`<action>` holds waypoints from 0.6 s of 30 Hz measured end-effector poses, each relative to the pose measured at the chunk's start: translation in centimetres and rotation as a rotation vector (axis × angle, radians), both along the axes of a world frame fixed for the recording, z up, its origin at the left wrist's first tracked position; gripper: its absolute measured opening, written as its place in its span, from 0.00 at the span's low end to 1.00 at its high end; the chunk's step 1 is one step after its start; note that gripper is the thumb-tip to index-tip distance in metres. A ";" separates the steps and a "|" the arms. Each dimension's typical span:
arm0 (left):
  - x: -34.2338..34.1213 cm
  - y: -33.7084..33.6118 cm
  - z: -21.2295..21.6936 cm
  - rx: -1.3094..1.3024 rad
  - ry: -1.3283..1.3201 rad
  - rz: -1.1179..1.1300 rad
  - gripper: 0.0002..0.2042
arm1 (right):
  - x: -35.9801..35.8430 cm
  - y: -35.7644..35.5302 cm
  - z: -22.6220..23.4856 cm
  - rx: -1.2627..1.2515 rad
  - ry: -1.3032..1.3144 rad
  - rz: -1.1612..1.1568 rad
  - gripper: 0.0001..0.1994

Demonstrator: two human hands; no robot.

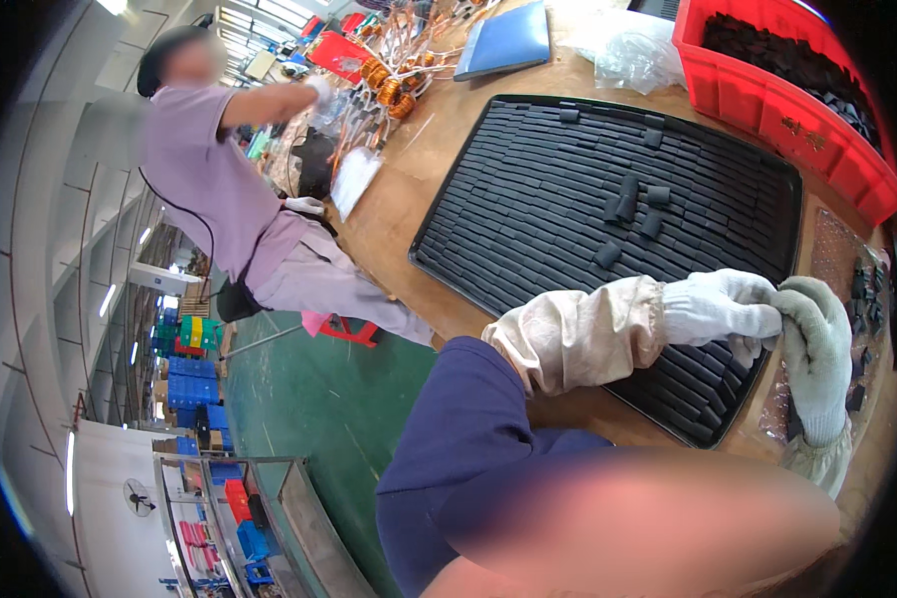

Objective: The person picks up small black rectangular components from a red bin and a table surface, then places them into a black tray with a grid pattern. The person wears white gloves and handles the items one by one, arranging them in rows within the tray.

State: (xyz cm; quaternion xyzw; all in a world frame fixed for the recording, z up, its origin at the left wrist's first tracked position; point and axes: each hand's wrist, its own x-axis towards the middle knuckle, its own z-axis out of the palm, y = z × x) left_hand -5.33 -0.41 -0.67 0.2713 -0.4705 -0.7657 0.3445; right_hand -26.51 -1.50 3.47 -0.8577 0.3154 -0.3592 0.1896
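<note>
My left hand [723, 307], in a white knitted glove with a beige oversleeve, reaches over the near right corner of a black tray [799, 214]. Its bent fingertips meet those of my right hand [817, 354], also gloved. Both hands are closed with fingers pinched together; anything between them is hidden. Closely packed rows of short black cylindrical pieces [528, 189] fill the tray. On top of the rows lie several loose black pieces [626, 199]. Beside my right hand, small black parts [872, 299] rest on bubble wrap [832, 249].
A red bin [757, 110] heaped with black pieces stands beyond the tray. Clear plastic bags [638, 55] and a blue folder [506, 42] lie at the table's far side. To the left, a co-worker [214, 169] sits by copper coils [394, 90] with wires. Metal shelving [239, 538] stands lower left.
</note>
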 end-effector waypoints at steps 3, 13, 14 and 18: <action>0.3 -0.4 0.0 0.067 -0.005 -0.028 0.20 | -0.2 -0.2 0.1 -0.025 0.048 -0.015 0.13; 1.1 -1.1 -0.4 -0.059 -0.135 -0.017 0.20 | -0.4 -0.3 -0.3 0.045 -0.011 -0.008 0.15; 1.0 -1.0 0.2 -0.048 -0.149 -0.013 0.20 | -0.4 -0.3 -0.5 0.084 -0.066 -0.022 0.15; 1.2 -0.6 1.4 -0.030 -0.190 -0.013 0.21 | -1.1 -0.4 -1.7 0.169 -0.205 -0.067 0.13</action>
